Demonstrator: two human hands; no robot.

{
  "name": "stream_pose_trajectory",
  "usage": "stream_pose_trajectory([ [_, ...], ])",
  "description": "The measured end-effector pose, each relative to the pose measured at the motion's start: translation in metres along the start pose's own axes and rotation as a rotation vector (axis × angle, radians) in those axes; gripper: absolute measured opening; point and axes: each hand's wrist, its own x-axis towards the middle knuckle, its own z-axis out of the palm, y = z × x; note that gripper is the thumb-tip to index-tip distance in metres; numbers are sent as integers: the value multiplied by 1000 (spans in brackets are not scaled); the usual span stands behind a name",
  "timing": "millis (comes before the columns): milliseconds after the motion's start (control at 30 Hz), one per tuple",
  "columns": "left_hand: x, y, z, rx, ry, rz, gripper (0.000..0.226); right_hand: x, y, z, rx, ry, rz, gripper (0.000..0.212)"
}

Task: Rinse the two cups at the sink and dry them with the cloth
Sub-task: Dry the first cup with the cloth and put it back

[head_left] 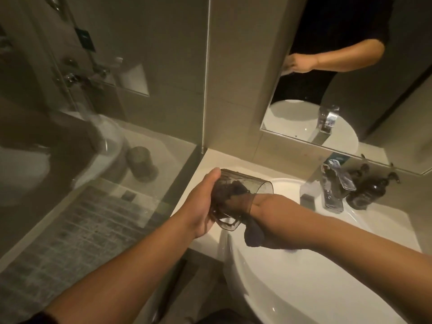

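My left hand [203, 204] grips a smoky see-through cup [254, 183] with a handle, tipped on its side above the left rim of the white sink [280, 277]. My right hand [261, 203] is pushed into the cup's mouth with a dark cloth [253, 237]; its fingers are hidden inside, and part of the cloth hangs below the wrist. A second clear cup [308, 197] stands at the back of the sink, left of the tap.
A chrome tap [336, 183] stands behind the basin, with two dark pump bottles [371, 188] to its right. A mirror [350, 90] hangs above. A glass shower screen [93, 136] borders the counter on the left.
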Motion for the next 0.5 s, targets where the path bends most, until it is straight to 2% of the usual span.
stream_pose_trajectory([
  [67, -5, 3, 9, 78, 0, 100, 40, -5, -5, -6, 240, -33, 10, 35],
  [233, -16, 5, 20, 133, 3, 213, 34, -21, -10, -12, 635, -40, 120, 70],
  [300, -18, 3, 20, 144, -9, 277, 30, -25, -14, -15, 871, -34, 199, 61],
  [400, -19, 1, 17, 130, -37, 431, 35, -25, -18, -13, 1158, 111, 275, 57],
  [467, -16, 0, 13, 132, -39, 516, 46, -23, -20, -13, 1255, 149, 321, 59],
  [500, -15, 0, 11, 145, -54, 535, 49, -22, -20, -17, 1215, 141, 330, 57],
])
